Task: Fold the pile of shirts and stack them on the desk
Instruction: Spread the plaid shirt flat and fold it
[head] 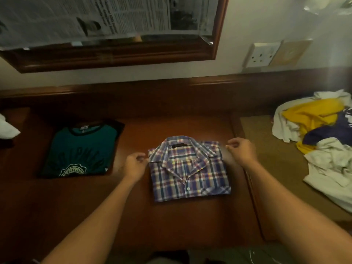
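Plaid shirt (188, 170) lies folded mid-desk (171, 126), apart from the folded teal tee (82, 149), seemingly being squared: left hand (136, 165), fingers curled, meets its corner, grip unclear; right hand (242, 151) hovers beside it, loosely curled, empty.

Shirt (190, 172): I see plaid in blue, red, white and yellow.
Tee (82, 149): teal, with black collar and sleeve and white print.
Pile (323, 130): I make out yellow, purple and white.
Bench (133, 216): reddish-brown wood.
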The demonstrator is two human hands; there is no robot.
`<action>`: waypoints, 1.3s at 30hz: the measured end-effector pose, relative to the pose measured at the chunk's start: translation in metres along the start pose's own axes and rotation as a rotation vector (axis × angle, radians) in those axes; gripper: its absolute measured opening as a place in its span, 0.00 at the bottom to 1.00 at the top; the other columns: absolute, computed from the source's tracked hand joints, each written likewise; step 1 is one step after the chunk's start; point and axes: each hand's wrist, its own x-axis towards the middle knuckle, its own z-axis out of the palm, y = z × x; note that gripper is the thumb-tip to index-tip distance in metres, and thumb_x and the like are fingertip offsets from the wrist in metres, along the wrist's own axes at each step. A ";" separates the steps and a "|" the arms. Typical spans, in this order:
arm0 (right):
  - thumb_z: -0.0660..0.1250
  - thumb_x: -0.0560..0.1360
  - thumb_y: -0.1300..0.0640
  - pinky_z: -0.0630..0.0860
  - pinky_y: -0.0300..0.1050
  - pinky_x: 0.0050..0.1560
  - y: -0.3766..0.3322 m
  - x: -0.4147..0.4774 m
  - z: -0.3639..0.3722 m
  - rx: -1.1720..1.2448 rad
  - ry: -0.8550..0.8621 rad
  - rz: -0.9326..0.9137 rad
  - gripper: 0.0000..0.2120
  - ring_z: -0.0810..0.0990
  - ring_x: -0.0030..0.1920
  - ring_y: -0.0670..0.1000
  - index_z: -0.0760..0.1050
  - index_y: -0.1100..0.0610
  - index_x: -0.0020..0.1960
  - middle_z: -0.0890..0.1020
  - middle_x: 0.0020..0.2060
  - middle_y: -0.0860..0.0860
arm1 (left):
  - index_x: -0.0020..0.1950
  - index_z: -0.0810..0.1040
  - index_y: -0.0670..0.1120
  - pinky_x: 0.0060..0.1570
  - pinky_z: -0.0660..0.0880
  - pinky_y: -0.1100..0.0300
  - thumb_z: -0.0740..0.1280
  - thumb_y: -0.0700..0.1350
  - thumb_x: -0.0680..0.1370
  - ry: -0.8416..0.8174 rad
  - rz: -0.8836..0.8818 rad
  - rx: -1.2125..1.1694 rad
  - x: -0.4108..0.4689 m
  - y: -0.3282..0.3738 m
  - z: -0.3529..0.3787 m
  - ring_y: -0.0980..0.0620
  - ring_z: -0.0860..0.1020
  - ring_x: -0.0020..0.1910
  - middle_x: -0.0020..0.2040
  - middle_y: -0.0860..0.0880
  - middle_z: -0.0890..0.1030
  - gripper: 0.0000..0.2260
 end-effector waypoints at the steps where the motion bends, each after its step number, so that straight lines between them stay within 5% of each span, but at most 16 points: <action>1: 0.72 0.77 0.59 0.73 0.41 0.50 0.004 -0.004 0.007 0.027 0.012 0.026 0.10 0.82 0.51 0.53 0.82 0.59 0.58 0.85 0.53 0.56 | 0.61 0.80 0.39 0.43 0.70 0.63 0.71 0.40 0.79 -0.027 -0.028 0.005 0.001 -0.005 0.005 0.47 0.80 0.53 0.54 0.45 0.82 0.11; 6: 0.72 0.78 0.56 0.75 0.43 0.51 0.021 -0.029 0.032 0.134 -0.020 0.170 0.14 0.83 0.53 0.56 0.81 0.61 0.61 0.85 0.53 0.57 | 0.62 0.79 0.37 0.48 0.72 0.62 0.72 0.40 0.79 -0.083 -0.120 -0.071 0.002 -0.025 0.021 0.46 0.80 0.53 0.54 0.43 0.82 0.13; 11: 0.73 0.77 0.55 0.83 0.55 0.51 0.019 -0.030 0.053 0.329 -0.111 0.246 0.12 0.85 0.45 0.54 0.82 0.58 0.58 0.85 0.49 0.51 | 0.61 0.78 0.38 0.47 0.75 0.59 0.72 0.40 0.79 -0.080 -0.268 -0.260 0.010 -0.018 0.029 0.48 0.80 0.51 0.52 0.43 0.82 0.13; 16: 0.72 0.77 0.50 0.81 0.50 0.53 -0.004 -0.011 0.068 0.282 -0.099 0.248 0.14 0.84 0.49 0.54 0.80 0.54 0.60 0.85 0.50 0.52 | 0.68 0.75 0.36 0.58 0.78 0.50 0.74 0.42 0.78 -0.046 -0.359 -0.370 0.025 -0.014 0.041 0.44 0.81 0.56 0.58 0.41 0.82 0.21; 20: 0.72 0.77 0.47 0.77 0.49 0.40 -0.017 0.015 0.086 0.318 -0.155 0.332 0.13 0.79 0.35 0.52 0.80 0.57 0.50 0.82 0.37 0.52 | 0.69 0.74 0.37 0.50 0.77 0.53 0.73 0.41 0.78 0.015 -0.403 -0.403 0.036 -0.010 0.048 0.47 0.80 0.49 0.54 0.44 0.82 0.21; 25: 0.76 0.74 0.52 0.74 0.44 0.38 -0.025 0.036 0.101 0.282 -0.265 0.383 0.13 0.80 0.39 0.53 0.81 0.62 0.48 0.83 0.41 0.54 | 0.61 0.77 0.36 0.48 0.72 0.58 0.71 0.39 0.79 0.008 -0.403 -0.313 0.053 0.000 0.050 0.48 0.75 0.51 0.51 0.45 0.80 0.13; 28: 0.75 0.75 0.54 0.75 0.46 0.38 -0.022 0.044 0.100 0.278 -0.287 0.332 0.08 0.79 0.36 0.52 0.82 0.60 0.44 0.82 0.38 0.53 | 0.60 0.78 0.36 0.38 0.72 0.66 0.72 0.39 0.79 -0.024 -0.314 -0.154 0.060 -0.002 0.049 0.47 0.79 0.49 0.49 0.46 0.80 0.12; 32: 0.73 0.75 0.54 0.79 0.54 0.38 -0.013 0.049 0.092 0.371 -0.116 0.334 0.09 0.80 0.36 0.54 0.82 0.57 0.39 0.84 0.37 0.56 | 0.48 0.80 0.46 0.45 0.79 0.54 0.72 0.45 0.79 0.018 -0.188 0.180 0.063 -0.008 0.049 0.45 0.81 0.45 0.44 0.48 0.83 0.04; 35: 0.74 0.75 0.54 0.72 0.51 0.32 -0.008 0.049 0.086 0.445 -0.069 0.349 0.11 0.73 0.31 0.54 0.81 0.61 0.39 0.78 0.29 0.55 | 0.47 0.81 0.49 0.46 0.79 0.52 0.68 0.45 0.80 0.154 -0.036 0.458 0.053 0.005 0.050 0.45 0.80 0.41 0.42 0.47 0.83 0.03; 39: 0.74 0.74 0.54 0.69 0.44 0.29 -0.006 0.051 0.085 0.453 -0.124 0.358 0.08 0.72 0.28 0.50 0.82 0.56 0.38 0.79 0.31 0.52 | 0.43 0.78 0.46 0.44 0.78 0.52 0.72 0.50 0.78 0.057 -0.251 0.257 0.061 0.010 0.058 0.47 0.80 0.40 0.43 0.47 0.83 0.09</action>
